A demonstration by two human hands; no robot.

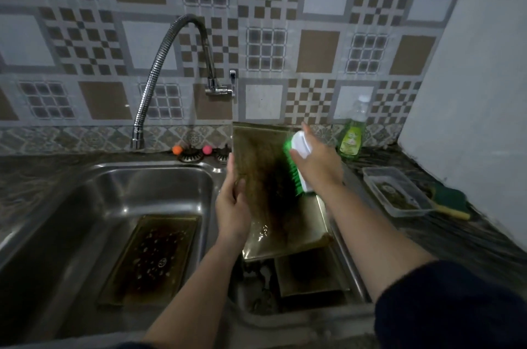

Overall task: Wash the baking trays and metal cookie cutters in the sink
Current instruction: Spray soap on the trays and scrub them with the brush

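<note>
Left basin of the sink [85, 177]: one baking tray [151, 260] lies flat on the bottom, greasy, dark burnt patches, water beads on it. Flexible tap [159, 69] arcs from the wall mount down over the far left of this basin. Two strainer plugs with an orange knob [177, 150] and a pink knob [207, 150] sit on the far ledge between the basins.

My left hand [232, 206] grips the left edge of a second tray [271, 183], thumb curled over the front face, fingers behind it. This tray stands tilted up over the right basin, far edge leaning toward the tiled wall, near edge low in the basin, surface brown and stained, wet near the bottom. Below it in the right basin, another tray [310, 274] lies near me, partly in shadow; dark clutter just left of it, cannot tell what it is.

My right hand [316, 163] holds a scrub brush [296, 166], white body, green bristles, fingers wrapped round the body, bristles pressed on the right side of the tilted tray.

Right counter: green dish soap bottle [352, 135] upright by the wall, clear plastic container [396, 192] nearer, green-and-yellow sponge [450, 203] touching its right side.
</note>
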